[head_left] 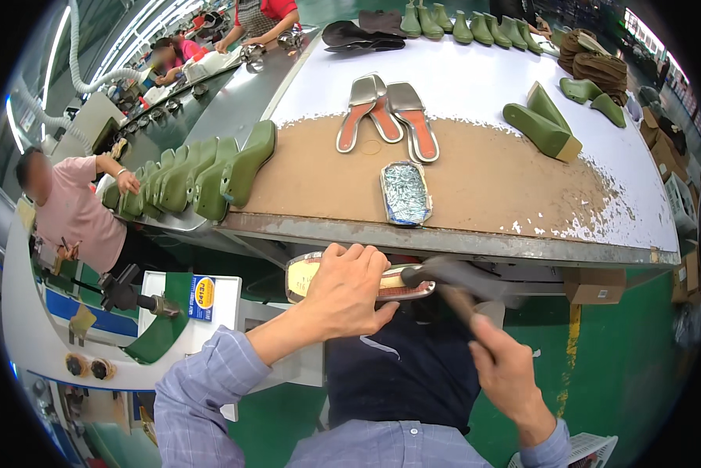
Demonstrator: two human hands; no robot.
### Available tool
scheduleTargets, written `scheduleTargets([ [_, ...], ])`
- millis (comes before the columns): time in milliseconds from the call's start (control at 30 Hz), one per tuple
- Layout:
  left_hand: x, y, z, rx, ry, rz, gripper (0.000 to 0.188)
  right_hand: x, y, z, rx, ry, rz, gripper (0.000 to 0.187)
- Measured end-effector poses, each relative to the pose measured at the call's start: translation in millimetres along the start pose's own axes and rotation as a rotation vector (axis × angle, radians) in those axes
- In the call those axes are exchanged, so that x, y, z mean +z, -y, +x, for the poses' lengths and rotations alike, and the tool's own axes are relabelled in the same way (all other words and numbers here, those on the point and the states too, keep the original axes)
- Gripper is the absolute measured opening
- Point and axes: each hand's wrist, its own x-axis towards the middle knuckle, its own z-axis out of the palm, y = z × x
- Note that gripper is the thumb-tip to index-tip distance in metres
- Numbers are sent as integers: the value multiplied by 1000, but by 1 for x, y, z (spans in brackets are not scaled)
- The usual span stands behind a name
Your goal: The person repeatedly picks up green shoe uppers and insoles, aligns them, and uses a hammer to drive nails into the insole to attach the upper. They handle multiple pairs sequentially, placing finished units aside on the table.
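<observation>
The right hand (pixel 508 366) is closed around the handle of a motion-blurred hammer (pixel 459 303); whether its head touches the sole-up lasted shoe (pixel 299 279) I cannot tell. The left hand (pixel 346 290), apart from the right, clamps that shoe from above, before the workbench (pixel 311 179). On the bench, a silver-topped rounded block (pixel 406 195) lies near; farther back lie silver-strapped slide sandals (pixel 423 139).

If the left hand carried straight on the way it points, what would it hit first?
Most likely the worktable's front edge, just beyond the left hand and the shoe it grips. Depth is unclear; it might pass above or below.
</observation>
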Motion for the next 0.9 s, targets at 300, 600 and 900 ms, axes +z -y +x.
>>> scheduleTargets([
  [300,-57,7,45,-132,429,-43,77,-37,-112,55,184,-249,-545,43],
  [600,-37,199,-35,-684,-741,-565,62,-41,-188,62,265,-170,-793,42],
  [900,-2,221,20,-475,-705,445,48,-40,-182,67,250,-199,-861,40],
])
